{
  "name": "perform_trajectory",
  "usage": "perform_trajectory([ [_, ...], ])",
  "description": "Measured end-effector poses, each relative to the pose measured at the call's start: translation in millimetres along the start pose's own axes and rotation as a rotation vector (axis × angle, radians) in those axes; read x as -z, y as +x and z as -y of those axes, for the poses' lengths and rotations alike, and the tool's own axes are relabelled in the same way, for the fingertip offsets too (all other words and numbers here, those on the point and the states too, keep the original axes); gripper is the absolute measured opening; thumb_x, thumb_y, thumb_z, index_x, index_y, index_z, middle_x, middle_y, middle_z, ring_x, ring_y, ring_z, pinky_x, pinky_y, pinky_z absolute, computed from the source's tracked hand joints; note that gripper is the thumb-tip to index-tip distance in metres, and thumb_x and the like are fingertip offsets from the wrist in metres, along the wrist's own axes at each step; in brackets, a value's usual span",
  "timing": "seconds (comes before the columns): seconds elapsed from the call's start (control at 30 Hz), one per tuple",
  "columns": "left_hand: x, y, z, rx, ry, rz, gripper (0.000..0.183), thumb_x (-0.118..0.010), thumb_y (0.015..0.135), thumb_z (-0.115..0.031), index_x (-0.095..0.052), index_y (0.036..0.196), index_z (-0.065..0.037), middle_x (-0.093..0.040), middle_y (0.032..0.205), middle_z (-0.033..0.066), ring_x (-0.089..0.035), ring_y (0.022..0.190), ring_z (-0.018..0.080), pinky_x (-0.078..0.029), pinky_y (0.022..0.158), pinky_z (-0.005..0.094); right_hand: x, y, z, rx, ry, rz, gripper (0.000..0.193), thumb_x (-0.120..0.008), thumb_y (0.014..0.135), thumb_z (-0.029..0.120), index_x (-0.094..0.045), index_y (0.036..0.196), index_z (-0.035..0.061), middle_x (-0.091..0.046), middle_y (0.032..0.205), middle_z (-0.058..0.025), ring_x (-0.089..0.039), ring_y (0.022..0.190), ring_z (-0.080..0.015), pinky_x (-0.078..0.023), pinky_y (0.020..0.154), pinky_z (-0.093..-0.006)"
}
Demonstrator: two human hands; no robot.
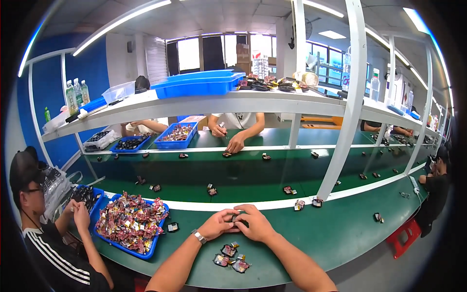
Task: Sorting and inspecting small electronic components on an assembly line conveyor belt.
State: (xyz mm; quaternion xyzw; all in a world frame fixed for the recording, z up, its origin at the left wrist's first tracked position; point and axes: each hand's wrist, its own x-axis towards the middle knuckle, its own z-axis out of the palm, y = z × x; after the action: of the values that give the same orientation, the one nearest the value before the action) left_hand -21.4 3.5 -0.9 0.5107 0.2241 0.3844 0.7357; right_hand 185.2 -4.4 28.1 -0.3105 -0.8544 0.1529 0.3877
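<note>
My left hand [218,224] and my right hand [256,225] meet over the green worktop, fingers bent and closed together on a small dark part [234,218]. The fingers cover most of it, so its exact kind does not show. Just below my hands lie three small black-framed electronic assemblies [228,250] with pinkish and silver pieces and yellowish tabs. Left of my left wrist, which wears a metal watch [199,237], a single black-framed piece [172,227] rests beside a blue tray [164,223] heaped with small pink, silver and yellow parts.
A green conveyor belt [253,192] carries scattered small assemblies past the white rail [187,206]. A white shelf post [344,107] rises at right. A co-worker [58,243] sits at left by a tray of black parts [87,198]. Another person's hands [236,142] work across the belt.
</note>
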Motion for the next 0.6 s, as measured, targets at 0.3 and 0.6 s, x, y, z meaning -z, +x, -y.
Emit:
perform_trajectory([
  [0.3,2.3,3.8,5.5,0.016,-0.024,-0.061,0.029,-0.052,0.098,-0.010,-0.046,0.126,-0.006,-0.059,0.116,0.0106,-0.060,0.111,0.0223,-0.049,0.101,0.0459,-0.8,-3.0,-6.6,-0.039,0.068,-0.018,0.014,-0.072,0.078,0.014,-0.071,0.090,0.0075,-0.058,0.125,-0.0094,-0.050,0.121,-0.0285,-0.043,0.101,-0.0387],
  [0.6,0.9,4.8,8.0,-0.012,-0.073,-0.108,0.027,-0.046,0.099,-0.010,-0.046,0.126,-0.005,-0.055,0.120,0.0137,-0.059,0.113,0.0256,-0.048,0.102,0.0480,-14.2,-4.2,-1.4,-0.080,-0.016,-0.167,0.011,-0.072,0.078,0.012,-0.072,0.089,0.0076,-0.061,0.118,-0.0064,-0.054,0.113,-0.0267,-0.048,0.093,-0.0362],
])
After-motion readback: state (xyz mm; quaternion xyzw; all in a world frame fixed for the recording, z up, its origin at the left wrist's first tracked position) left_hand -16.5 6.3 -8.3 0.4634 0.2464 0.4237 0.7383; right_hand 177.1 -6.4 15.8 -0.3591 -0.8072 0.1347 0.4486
